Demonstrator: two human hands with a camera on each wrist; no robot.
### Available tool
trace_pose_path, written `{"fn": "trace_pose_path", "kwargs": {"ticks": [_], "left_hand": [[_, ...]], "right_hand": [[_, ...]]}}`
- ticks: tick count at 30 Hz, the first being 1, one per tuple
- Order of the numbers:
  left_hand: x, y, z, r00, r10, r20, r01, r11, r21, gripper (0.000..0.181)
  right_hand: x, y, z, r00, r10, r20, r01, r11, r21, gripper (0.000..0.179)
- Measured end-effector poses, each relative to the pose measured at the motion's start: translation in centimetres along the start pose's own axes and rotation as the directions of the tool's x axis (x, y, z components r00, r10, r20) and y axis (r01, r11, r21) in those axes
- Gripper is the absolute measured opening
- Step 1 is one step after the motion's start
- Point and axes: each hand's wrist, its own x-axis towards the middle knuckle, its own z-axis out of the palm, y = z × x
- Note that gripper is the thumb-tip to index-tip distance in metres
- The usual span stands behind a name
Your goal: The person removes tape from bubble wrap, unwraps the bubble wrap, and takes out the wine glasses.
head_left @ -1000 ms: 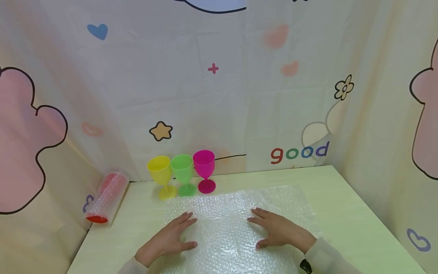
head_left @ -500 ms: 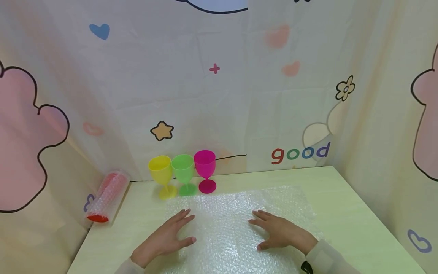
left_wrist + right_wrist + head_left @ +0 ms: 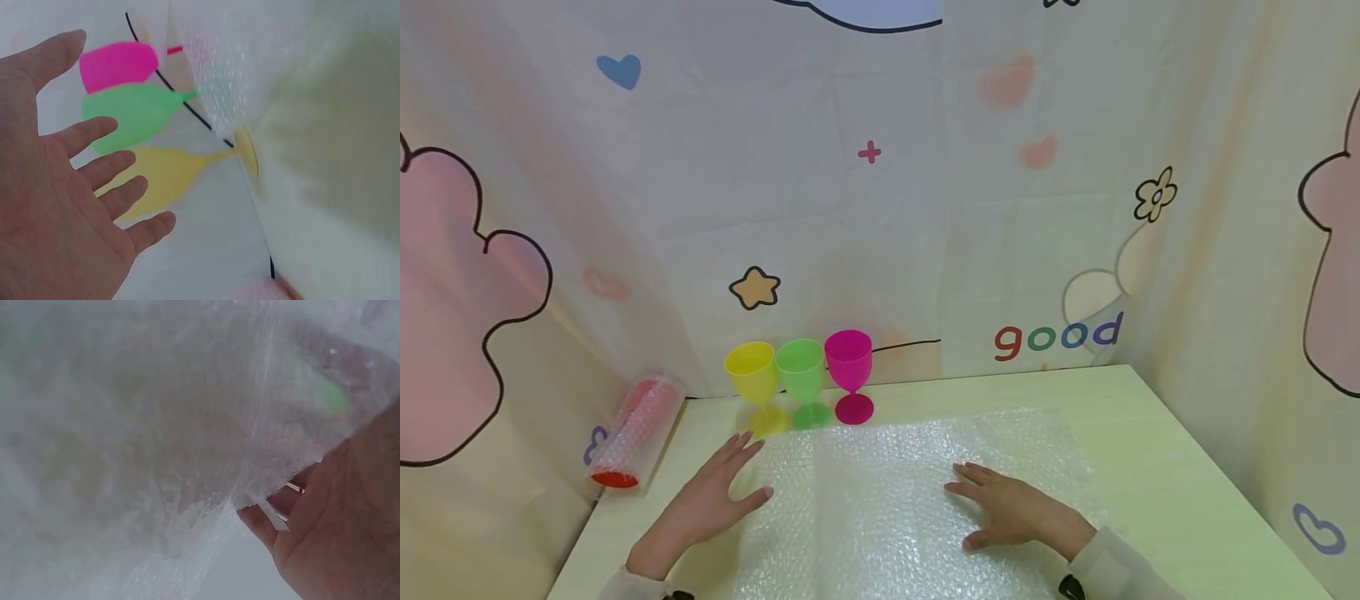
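A sheet of clear bubble wrap (image 3: pixel 887 508) covers the front middle of the table, with a crease or layer edge running down its left part. My left hand (image 3: pixel 700 500) is over the wrap's left edge, fingers spread. In the left wrist view that left hand (image 3: pixel 69 162) holds nothing. My right hand (image 3: pixel 1011 508) is over the right part of the wrap, fingers extended. The right wrist view shows the right hand (image 3: pixel 337 519) with its fingertips partly hidden by film; contact is unclear. Behind the wrap stand a yellow goblet (image 3: pixel 752 375), a green goblet (image 3: pixel 802 371) and a magenta goblet (image 3: pixel 849 360).
A red object rolled in bubble wrap (image 3: pixel 638 433) lies at the table's left edge. The pale green table (image 3: pixel 1180 500) reaches out to the right of the wrap. A printed curtain (image 3: pixel 940 233) hangs close behind the goblets and along both sides.
My left hand has moved left and slightly away from me, off the middle of the wrap. More of the wrap's left part now shows. My right hand has hardly moved.
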Motion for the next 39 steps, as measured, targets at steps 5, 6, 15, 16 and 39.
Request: {"fn": "trace_pose_path", "kwargs": {"ticks": [5, 6, 15, 16, 39], "left_hand": [[-0.1, -1.4, -1.7, 0.998, -0.052, -0.042, 0.054, 0.998, 0.044, 0.080], [0.0, -1.6, -2.1, 0.997, -0.065, -0.050, 0.068, 0.996, 0.050, 0.081], [0.4, -4.3, -5.5, 0.972, -0.171, -0.162, 0.181, 0.982, 0.049, 0.081], [0.4, -4.8, -5.7, 0.969, -0.176, -0.174, 0.186, 0.981, 0.046, 0.080], [-0.5, -11.7, -4.7, 0.918, -0.236, -0.319, 0.283, 0.953, 0.109, 0.071]], "right_hand": [[0.1, 0.0, 0.0, 1.000, 0.001, -0.003, -0.001, 1.000, -0.002, 0.084], [0.1, 0.1, 0.0, 1.000, -0.001, -0.005, 0.001, 1.000, -0.004, 0.084], [0.3, 0.1, -0.1, 1.000, 0.008, -0.007, -0.008, 1.000, -0.017, 0.083], [0.4, 0.1, -0.1, 1.000, 0.007, -0.006, -0.007, 1.000, -0.016, 0.083], [0.2, 0.0, 0.3, 1.000, 0.017, 0.004, -0.017, 1.000, -0.011, 0.081]]}}
